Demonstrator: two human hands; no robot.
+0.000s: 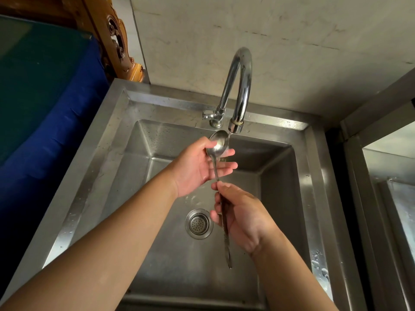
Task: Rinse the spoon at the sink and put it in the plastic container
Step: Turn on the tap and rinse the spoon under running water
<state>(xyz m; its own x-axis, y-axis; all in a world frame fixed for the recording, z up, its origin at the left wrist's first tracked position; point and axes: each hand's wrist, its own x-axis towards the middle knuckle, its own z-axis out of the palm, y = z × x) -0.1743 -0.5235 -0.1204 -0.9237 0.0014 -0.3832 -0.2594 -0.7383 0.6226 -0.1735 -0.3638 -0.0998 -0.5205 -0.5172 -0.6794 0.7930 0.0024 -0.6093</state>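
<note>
Over the square stainless-steel sink (pixel 280 198), both bare forearms reach in from the bottom edge. The basin is wet, spotted with droplets along its rim, with a round perforated metal drain strainer (pixel 199 223) set in its floor. Behind it rises a tall chrome gooseneck faucet (pixel 241 86), its nozzle curving down to end just above the spoon's bowl; a thin stream of water runs from it onto the bowl's edge. To the left stands a blue cloth-covered surface (pixel 56 113), with a carved wooden piece (pixel 116 41) beside the grey wall.

The left hand (pixel 197 167) is held palm-up, fingers loosely spread, cupping the underside of the spoon's bowl, its thumb resting against the bowl's rim. The right hand (pixel 242 218) has its grip pressed together around the handle, thumb on top.

The long, slim silver metal spoon (pixel 219 143) lies nearly straight along the line of sight, bowl facing up, shiny and wet, directly beneath the nozzle. Its narrow handle passes through the right hand and its dark, patterned end sticks out below the palm.
</note>
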